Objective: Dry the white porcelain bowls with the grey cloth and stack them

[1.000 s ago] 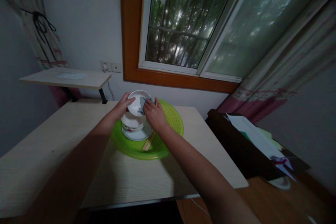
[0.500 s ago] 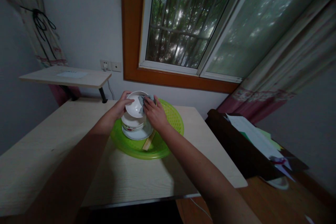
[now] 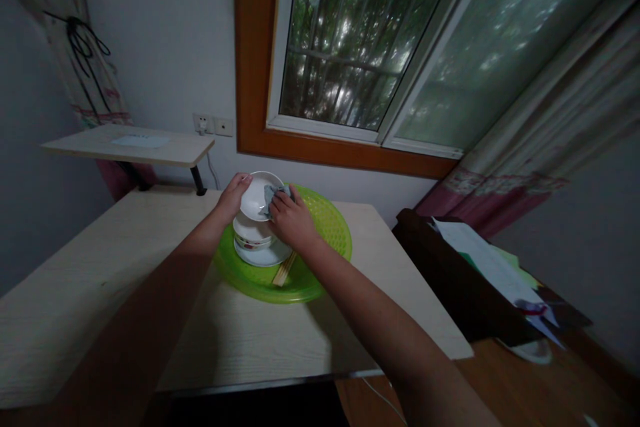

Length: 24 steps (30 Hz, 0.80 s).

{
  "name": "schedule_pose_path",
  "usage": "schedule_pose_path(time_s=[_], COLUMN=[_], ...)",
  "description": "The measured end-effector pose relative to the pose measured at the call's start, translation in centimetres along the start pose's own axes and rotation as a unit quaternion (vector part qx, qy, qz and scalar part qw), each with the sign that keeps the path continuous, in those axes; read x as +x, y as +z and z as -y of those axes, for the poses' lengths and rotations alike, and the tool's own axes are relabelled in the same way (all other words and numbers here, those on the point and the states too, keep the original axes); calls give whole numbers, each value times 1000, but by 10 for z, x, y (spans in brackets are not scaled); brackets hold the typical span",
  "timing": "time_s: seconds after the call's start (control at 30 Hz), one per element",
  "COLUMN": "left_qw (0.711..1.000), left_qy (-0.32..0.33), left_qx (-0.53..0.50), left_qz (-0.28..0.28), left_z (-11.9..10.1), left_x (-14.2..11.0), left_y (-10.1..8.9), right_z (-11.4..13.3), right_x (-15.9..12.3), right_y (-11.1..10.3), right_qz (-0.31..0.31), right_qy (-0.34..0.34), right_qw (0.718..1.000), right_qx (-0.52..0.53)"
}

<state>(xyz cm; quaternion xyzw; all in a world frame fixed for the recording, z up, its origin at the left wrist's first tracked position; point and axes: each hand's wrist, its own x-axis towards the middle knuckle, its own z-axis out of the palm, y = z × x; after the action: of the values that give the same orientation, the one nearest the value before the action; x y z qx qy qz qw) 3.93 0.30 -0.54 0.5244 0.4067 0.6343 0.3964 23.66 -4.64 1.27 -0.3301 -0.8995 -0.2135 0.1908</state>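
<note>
A white bowl (image 3: 254, 197) is tilted toward me above a stack of dishes. My left hand (image 3: 233, 196) grips its left rim, thumb near the edge. Against the bowl's inner right side, my right hand (image 3: 290, 215) presses a grey-blue cloth (image 3: 271, 193), its fingers closed over it. Below are stacked white bowls (image 3: 250, 231) with a red pattern, standing on a white plate (image 3: 267, 255). Wooden chopsticks (image 3: 284, 271) lie beside the plate, their far ends hidden under my right hand and wrist. All of these rest on a round green plastic tray (image 3: 327, 220) with a perforated surface.
The tray sits on a light wooden table (image 3: 240, 340). A small raised shelf (image 3: 175, 149) with a paper on it stands at the back left. Beyond the table's right edge, papers (image 3: 480, 260) lie on a dark brown piece of furniture (image 3: 440, 273). A window is behind.
My right hand and the cloth have shifted slightly down and left within the bowl. The left thumb has drawn back from the bowl's inside to its rim.
</note>
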Motion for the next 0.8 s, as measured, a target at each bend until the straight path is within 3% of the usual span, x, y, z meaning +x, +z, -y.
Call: schedule_pose_path(time_s=[0.17,0.4,0.67,0.8], left_qw=[998,989,989,986], left_qy=[30,70,40,39], left_qx=[60,129,141,162], left_qz=[-13,15,2,23], left_z=[1,1,-4,2], left_x=[-2,-6,-9,-7], left_y=[0,-2,2,2], right_z=[3,7,-1,-7], right_x=[-3,-7,-3,-2], right_y=[6,10,8,11], right_qz=[21,46,57,16], right_qy=[-35,-118,-69,-9], right_qw=[998,982,992,1000], right_qx=[50,142,93,25])
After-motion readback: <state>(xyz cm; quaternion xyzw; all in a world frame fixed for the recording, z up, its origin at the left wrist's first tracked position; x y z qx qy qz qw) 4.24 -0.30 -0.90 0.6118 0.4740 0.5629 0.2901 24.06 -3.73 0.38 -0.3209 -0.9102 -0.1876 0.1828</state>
